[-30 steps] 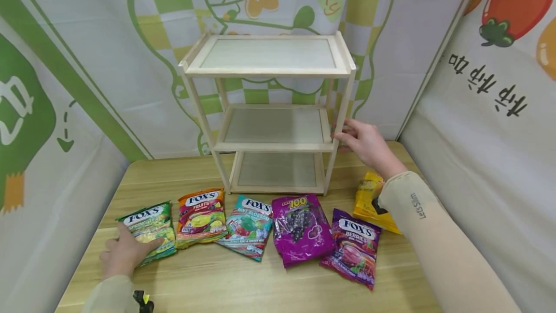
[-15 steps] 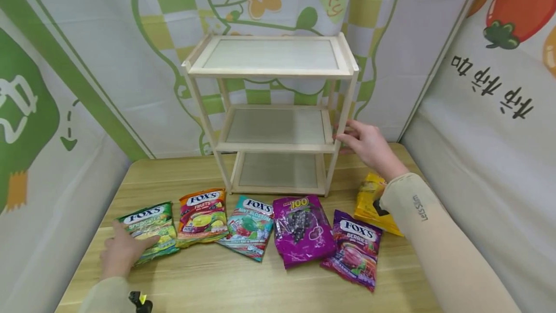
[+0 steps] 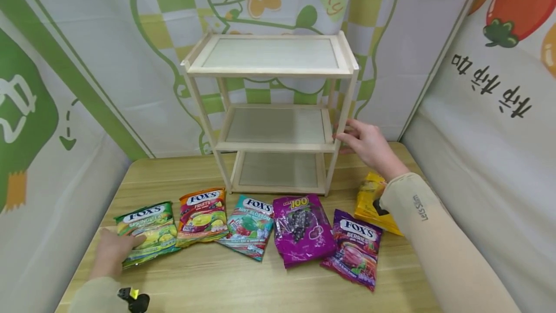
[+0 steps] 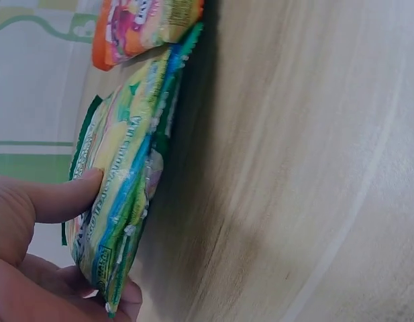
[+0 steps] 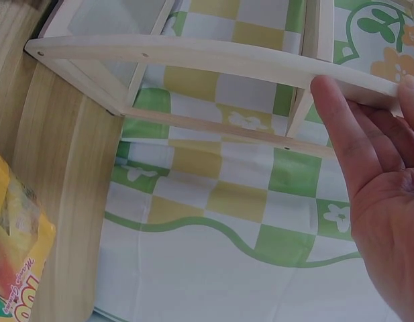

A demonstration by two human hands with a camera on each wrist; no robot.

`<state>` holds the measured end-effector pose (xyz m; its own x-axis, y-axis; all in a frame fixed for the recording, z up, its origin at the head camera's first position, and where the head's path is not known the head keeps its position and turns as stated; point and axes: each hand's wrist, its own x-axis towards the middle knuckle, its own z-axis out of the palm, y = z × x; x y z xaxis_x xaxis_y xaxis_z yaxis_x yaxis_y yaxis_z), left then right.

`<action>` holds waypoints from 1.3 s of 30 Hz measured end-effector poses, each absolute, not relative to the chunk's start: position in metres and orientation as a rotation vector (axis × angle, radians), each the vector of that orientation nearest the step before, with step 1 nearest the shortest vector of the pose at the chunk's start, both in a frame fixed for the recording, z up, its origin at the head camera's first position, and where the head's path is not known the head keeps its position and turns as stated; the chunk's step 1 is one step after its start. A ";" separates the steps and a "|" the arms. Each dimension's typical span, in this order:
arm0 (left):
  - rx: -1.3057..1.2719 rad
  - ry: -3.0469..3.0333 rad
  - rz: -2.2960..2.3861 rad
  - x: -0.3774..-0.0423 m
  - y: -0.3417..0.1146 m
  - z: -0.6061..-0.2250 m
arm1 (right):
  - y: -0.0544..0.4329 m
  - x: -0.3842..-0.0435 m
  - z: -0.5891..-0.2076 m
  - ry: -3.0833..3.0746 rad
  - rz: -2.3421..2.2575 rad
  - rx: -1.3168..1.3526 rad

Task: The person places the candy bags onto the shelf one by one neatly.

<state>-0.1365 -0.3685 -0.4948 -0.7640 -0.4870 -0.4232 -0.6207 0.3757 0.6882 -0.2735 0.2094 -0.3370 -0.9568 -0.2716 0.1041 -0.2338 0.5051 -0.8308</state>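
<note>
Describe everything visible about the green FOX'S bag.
The green FOX'S bag is a plump, glossy, plastic-looking packet with crimped ends, yellow-green fruit art and a blue strip along one side. No opening shows. It's the leftmost bag, lettered face up, above the wood-look table. The left hand pinches its left side, thumb on the face, fingers underneath. Its right side is next to the orange bag; contact is unclear.

Booth-like display space, 3 printed cloth walls (image 3: pixel 404 57), wood-grain tabletop (image 3: pixel 208 284), 3-tier wooden shelf (image 3: pixel 278 127)
</note>
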 end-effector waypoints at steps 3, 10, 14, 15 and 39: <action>-1.007 2.432 1.390 -0.138 -0.370 -0.495 | 0.210 -0.274 -0.337 2.699 -1.466 -0.463; -1.046 2.383 1.439 -0.141 -0.373 -0.500 | 0.211 -0.274 -0.337 2.704 -1.459 -0.469; -1.040 2.397 1.402 -0.143 -0.375 -0.498 | 0.211 -0.274 -0.338 2.706 -1.464 -0.472; -1.026 2.405 1.404 -0.143 -0.375 -0.497 | 0.211 -0.274 -0.338 2.706 -1.466 -0.472; -0.972 2.504 1.484 -0.141 -0.367 -0.470 | 0.211 -0.274 -0.340 2.709 -1.458 -0.466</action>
<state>-0.1415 -0.3672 -0.4700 -0.7969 -0.4812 -0.3653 -0.5515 0.3324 0.7651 -0.2737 0.2110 -0.3396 -0.9546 -0.2753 0.1139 -0.2467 0.5160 -0.8203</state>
